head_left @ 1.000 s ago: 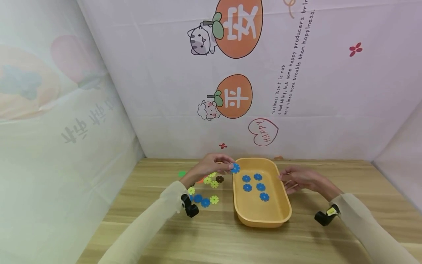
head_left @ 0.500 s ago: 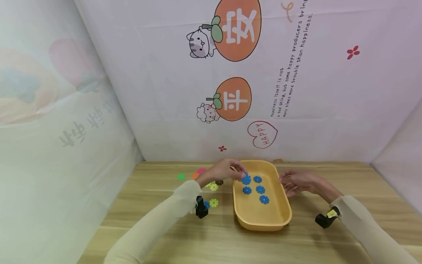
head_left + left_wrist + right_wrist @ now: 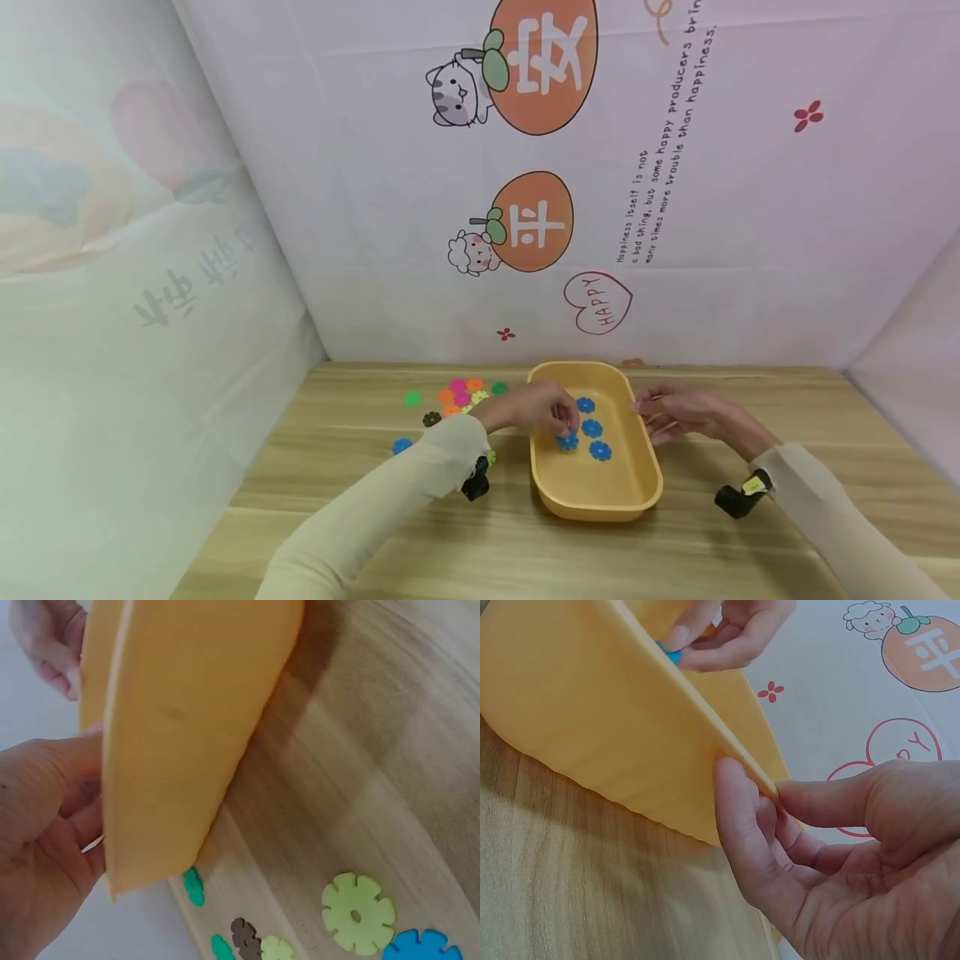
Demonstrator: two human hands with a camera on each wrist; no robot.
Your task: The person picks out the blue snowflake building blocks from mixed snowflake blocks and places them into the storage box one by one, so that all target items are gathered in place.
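My left hand (image 3: 534, 407) reaches over the left rim of the yellow plastic tray (image 3: 596, 492). Its thumb and fingers pinch a blue flower-shaped disc (image 3: 673, 654), which the right wrist view shows just inside the wall. More blue discs (image 3: 592, 428) lie on the tray's floor, and the left hand covers part of that floor. On the opposite side, my right hand (image 3: 684, 408) grips the tray's right rim. In the right wrist view its thumb presses the rim from inside, with the fingers against the outer wall.
Loose notched discs lie left of the tray on the wooden table (image 3: 420, 542): pink (image 3: 458, 385), orange (image 3: 446, 397), green (image 3: 412, 398), brown (image 3: 432, 419), yellow (image 3: 358, 913) and blue (image 3: 402, 445). My left forearm hides some. A printed white cloth (image 3: 405, 250) hangs behind.
My left hand has carried the blue disc rightward across the tray's left rim and then lower toward its floor. The right hand keeps its grip on the rim.
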